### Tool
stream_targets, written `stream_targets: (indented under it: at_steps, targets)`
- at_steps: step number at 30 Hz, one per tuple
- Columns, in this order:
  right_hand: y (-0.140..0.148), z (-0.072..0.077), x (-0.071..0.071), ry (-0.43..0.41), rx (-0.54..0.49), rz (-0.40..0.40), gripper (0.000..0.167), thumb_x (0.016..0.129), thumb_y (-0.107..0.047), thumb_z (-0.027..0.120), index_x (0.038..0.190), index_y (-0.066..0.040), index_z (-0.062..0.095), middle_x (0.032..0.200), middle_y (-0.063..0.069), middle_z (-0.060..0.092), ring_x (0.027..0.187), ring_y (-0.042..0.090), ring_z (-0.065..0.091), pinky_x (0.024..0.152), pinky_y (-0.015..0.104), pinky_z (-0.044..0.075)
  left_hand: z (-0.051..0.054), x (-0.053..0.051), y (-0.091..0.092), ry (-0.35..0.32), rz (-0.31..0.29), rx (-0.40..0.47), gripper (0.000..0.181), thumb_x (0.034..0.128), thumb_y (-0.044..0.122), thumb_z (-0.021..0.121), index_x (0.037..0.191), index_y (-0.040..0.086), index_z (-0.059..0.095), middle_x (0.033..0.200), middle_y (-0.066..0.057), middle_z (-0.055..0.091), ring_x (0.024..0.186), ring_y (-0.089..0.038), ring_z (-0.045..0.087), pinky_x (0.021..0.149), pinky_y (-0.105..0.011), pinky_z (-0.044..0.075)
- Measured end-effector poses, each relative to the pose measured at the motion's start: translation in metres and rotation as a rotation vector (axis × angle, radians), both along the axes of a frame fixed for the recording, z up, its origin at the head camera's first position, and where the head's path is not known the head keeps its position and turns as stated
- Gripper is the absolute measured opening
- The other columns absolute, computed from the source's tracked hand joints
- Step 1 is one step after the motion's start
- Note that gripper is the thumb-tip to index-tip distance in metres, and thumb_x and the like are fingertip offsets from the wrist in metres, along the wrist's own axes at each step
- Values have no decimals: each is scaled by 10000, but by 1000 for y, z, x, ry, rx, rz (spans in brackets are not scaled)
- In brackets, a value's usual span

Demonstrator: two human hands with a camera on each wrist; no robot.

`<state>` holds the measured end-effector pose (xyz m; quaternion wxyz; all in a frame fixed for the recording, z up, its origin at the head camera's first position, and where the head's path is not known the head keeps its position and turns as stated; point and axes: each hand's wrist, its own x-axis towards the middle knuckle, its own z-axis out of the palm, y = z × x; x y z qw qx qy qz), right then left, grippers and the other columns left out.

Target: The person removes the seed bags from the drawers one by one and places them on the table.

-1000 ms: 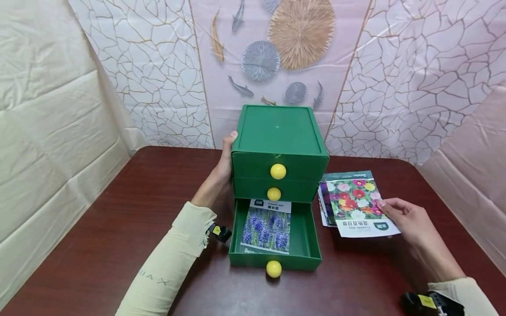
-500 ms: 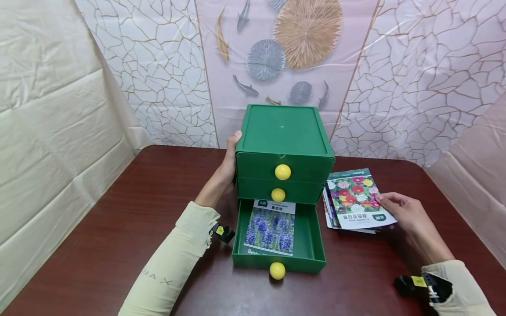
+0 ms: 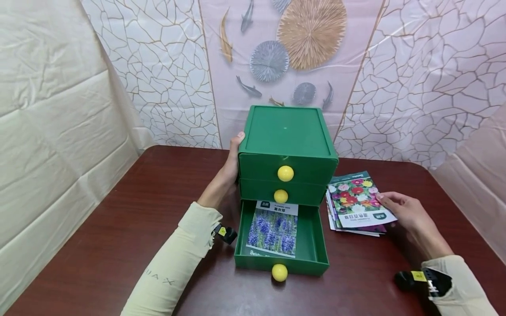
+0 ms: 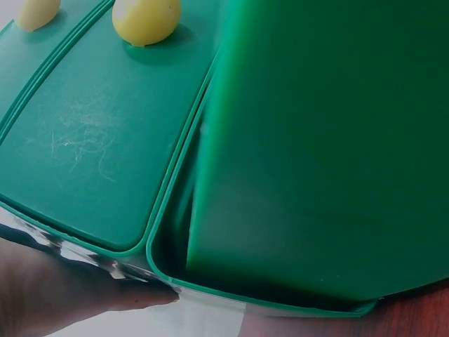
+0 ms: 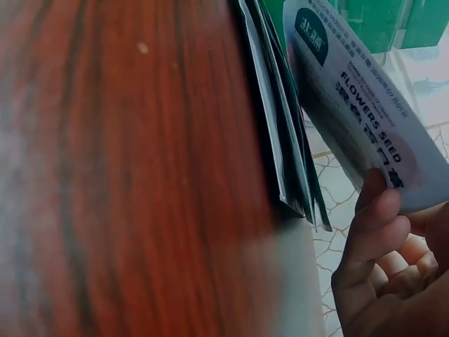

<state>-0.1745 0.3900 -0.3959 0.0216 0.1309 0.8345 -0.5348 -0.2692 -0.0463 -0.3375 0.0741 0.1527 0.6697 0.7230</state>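
Observation:
A green three-drawer box [image 3: 286, 131] with yellow knobs stands mid-table. Its bottom drawer [image 3: 312, 237] is pulled out, and a seed packet with purple flowers [image 3: 273, 230] lies in it. My left hand [image 3: 230, 166] rests against the box's left side; in the left wrist view one straight finger [image 4: 144, 293] lies along that side. At the right, my right hand [image 3: 411, 215] pinches the near right corner of a seed packet with mixed-colour flowers [image 3: 356, 199], between thumb and fingers. This packet is tilted up over a stack of other packets [image 3: 365, 230], most of which it hides.
The dark red wooden table [image 3: 138, 228] extends to both sides of the box. A patterned cloth backdrop [image 3: 170, 79] hangs behind it, with pale cloth at the sides. The stack of packets sits close to the box's right side.
My right hand has brought the mixed-flower packet a little back and left over the stack, uncovering more packets below. The whole scene has shifted slightly right; my left hand stays on the box.

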Motion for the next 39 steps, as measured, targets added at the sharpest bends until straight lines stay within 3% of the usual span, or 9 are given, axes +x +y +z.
stream_targets:
  at_steps: [4, 7, 9, 19, 22, 28, 33, 39]
  targets:
    - [0, 0, -3, -41, 17, -3, 332, 1106, -379, 534, 1174, -99, 699, 743, -86, 702, 629, 87, 668, 555, 281, 546, 0, 0, 1, -2, 6, 4, 846, 927, 796, 274, 1571, 258, 380, 1381, -92, 452, 1162, -233, 473, 1052, -440, 368]
    - [-1, 0, -4, -68, 57, 6, 511, 1112, -396, 510, 1305, 67, 604, 758, -77, 704, 649, 92, 681, 581, 284, 564, 1, 0, 1, 0, 11, 5, 848, 927, 793, 279, 1571, 251, 381, 1392, -89, 446, 1171, -231, 467, 1055, -436, 364]
    - [-1, 0, -4, -76, 85, 12, 572, 1116, -397, 497, 1363, 117, 545, 766, -69, 705, 656, 90, 679, 586, 285, 566, 0, 0, 1, -5, 11, 2, 853, 930, 791, 274, 1568, 236, 383, 1384, -91, 447, 1155, -230, 470, 1043, -434, 370]
    - [-2, 4, -2, -91, 221, 93, 577, 1134, -350, 455, 1421, 148, 501, 833, -40, 689, 714, 82, 641, 619, 280, 537, 1, 1, 0, -7, -11, 25, 853, 938, 781, 246, 1468, 149, 464, 1178, -61, 518, 971, -186, 538, 964, -385, 420]
    - [-3, 4, -2, -83, 254, 88, 543, 1125, -326, 487, 1398, 141, 533, 862, -14, 688, 717, 85, 631, 621, 280, 529, 1, 1, 0, -9, -13, 19, 855, 936, 782, 249, 1491, 164, 451, 1209, -69, 514, 994, -190, 535, 973, -388, 417]
    - [-7, 5, 0, -53, 343, 63, 510, 1110, -308, 514, 1359, 133, 579, 1050, 167, 665, 772, 144, 595, 620, 292, 504, 0, 1, -1, -13, -3, 5, 880, 920, 799, 265, 1587, 235, 372, 1380, -93, 453, 1136, -226, 483, 1031, -432, 379]
    - [-12, 7, 2, -51, 359, 58, 548, 1115, -322, 509, 1358, 167, 564, 954, 160, 672, 739, 200, 609, 583, 334, 541, 1, 0, -1, -3, -8, 7, 884, 920, 796, 265, 1607, 246, 349, 1400, -108, 449, 1150, -241, 481, 1048, -443, 373]
    - [-10, 8, 4, -34, 377, 34, 583, 1116, -364, 498, 1317, 177, 585, 1029, 226, 684, 769, 207, 607, 581, 335, 546, 0, 0, 0, 16, -28, 28, 854, 943, 769, 253, 1612, 246, 341, 1384, -97, 467, 1135, -216, 495, 1046, -421, 382]
